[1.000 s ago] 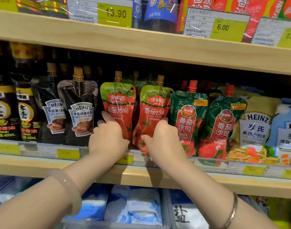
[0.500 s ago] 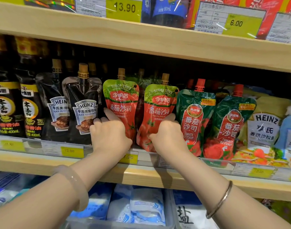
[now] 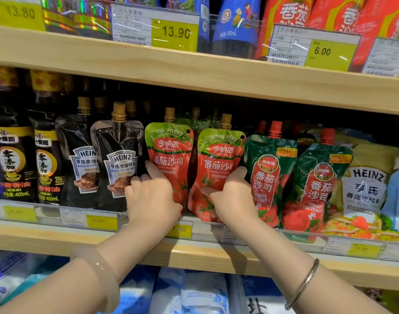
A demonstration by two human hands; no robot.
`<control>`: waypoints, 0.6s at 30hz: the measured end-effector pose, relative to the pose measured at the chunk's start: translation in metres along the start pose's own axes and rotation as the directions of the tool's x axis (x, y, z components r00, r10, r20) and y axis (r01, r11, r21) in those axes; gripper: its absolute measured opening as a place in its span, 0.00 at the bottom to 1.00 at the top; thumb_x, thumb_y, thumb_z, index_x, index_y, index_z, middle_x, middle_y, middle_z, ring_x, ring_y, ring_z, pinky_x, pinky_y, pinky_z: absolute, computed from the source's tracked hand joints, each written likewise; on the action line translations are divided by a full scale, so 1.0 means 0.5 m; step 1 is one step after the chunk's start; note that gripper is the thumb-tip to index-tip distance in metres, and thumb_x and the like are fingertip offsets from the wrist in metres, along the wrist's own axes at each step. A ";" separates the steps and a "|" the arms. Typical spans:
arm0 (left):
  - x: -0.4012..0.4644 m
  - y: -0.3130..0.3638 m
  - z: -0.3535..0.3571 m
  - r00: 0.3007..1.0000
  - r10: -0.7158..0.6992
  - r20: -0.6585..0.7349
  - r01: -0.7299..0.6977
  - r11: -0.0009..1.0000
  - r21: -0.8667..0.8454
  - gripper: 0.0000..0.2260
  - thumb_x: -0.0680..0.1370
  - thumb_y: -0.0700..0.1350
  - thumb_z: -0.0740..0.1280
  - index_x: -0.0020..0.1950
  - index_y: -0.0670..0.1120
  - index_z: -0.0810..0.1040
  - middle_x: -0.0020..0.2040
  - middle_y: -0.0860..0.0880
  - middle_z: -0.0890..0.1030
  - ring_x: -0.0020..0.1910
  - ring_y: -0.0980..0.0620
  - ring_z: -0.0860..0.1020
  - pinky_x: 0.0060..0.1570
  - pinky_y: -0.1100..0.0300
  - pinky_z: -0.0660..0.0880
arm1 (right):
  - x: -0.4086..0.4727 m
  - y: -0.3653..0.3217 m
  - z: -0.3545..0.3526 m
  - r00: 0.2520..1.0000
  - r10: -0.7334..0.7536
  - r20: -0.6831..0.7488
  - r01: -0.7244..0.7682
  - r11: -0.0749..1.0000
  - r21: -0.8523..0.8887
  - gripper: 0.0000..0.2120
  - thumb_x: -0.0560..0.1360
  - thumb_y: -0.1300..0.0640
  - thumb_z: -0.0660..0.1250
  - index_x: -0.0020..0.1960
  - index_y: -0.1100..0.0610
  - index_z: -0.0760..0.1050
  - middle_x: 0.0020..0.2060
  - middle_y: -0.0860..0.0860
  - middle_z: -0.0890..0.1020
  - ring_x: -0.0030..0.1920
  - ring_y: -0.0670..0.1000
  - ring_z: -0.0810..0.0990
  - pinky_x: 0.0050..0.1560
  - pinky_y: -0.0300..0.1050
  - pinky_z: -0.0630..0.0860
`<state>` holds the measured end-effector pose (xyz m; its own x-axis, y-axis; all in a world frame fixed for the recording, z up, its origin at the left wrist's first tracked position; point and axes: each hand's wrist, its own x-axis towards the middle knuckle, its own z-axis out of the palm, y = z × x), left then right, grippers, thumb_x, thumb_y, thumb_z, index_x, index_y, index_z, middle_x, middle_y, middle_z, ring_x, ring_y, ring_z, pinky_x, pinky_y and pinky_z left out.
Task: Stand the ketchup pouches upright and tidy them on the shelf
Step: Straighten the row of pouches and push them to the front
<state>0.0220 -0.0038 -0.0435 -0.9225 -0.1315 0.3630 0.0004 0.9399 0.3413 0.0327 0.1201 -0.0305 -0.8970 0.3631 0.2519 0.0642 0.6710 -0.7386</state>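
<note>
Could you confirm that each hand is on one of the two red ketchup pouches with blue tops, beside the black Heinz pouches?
Not quite: in the head view the tops are green, not blue. The left hand and right hand each rest on a red ketchup pouch, beside the black Heinz pouches.

pale wooden shop shelves (image 3: pixel 194 71) carrying yellow price tags (image 3: pixel 174 35).

Left hand (image 3: pixel 152 197) hides the left ketchup pouch's (image 3: pixel 170 155) base (price tag too).

Black pepper sauce pouches (image 3: pixel 120 159), sesame oil bottles (image 3: pixel 11 159), price tags (image 3: pixel 174 34).
</note>
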 end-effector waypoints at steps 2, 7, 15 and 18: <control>0.000 0.001 -0.001 1.000 -0.002 -0.004 0.002 1.000 0.001 0.50 0.66 0.56 0.72 0.74 0.36 0.45 0.63 0.38 0.72 0.63 0.40 0.69 0.60 0.50 0.67 | 0.000 -0.001 0.001 1.000 -0.027 -0.004 0.027 0.998 -0.048 0.28 0.71 0.54 0.71 0.62 0.60 0.58 0.51 0.59 0.79 0.50 0.62 0.81 0.45 0.52 0.79; -0.002 0.002 -0.003 1.000 -0.011 -0.005 0.011 1.000 -0.002 0.50 0.66 0.55 0.73 0.74 0.36 0.45 0.63 0.39 0.73 0.63 0.40 0.69 0.60 0.50 0.67 | -0.005 -0.003 0.000 0.999 -0.043 -0.011 0.041 0.993 -0.111 0.29 0.72 0.56 0.69 0.65 0.61 0.57 0.52 0.60 0.79 0.50 0.61 0.81 0.46 0.52 0.80; -0.027 -0.002 -0.021 0.999 0.000 -0.039 -0.001 0.999 -0.033 0.46 0.66 0.57 0.73 0.72 0.37 0.54 0.60 0.39 0.75 0.61 0.40 0.72 0.58 0.49 0.70 | -0.036 -0.007 -0.023 0.997 -0.074 -0.007 0.073 0.993 -0.094 0.25 0.72 0.54 0.70 0.62 0.62 0.63 0.47 0.58 0.79 0.47 0.61 0.81 0.47 0.57 0.81; -0.038 0.000 -0.035 0.999 0.006 -0.041 -0.007 1.000 -0.029 0.43 0.66 0.57 0.72 0.70 0.37 0.57 0.59 0.40 0.75 0.60 0.40 0.73 0.57 0.49 0.71 | -0.049 -0.005 -0.034 0.996 -0.093 -0.011 0.092 0.992 -0.088 0.21 0.71 0.52 0.70 0.57 0.61 0.67 0.46 0.57 0.81 0.46 0.59 0.82 0.45 0.57 0.81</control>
<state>0.0464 -0.0069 -0.0354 -0.9059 -0.1390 0.4001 0.0176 0.9314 0.3635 0.0621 0.1204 -0.0244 -0.8943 0.3059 0.3266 0.0194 0.7556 -0.6547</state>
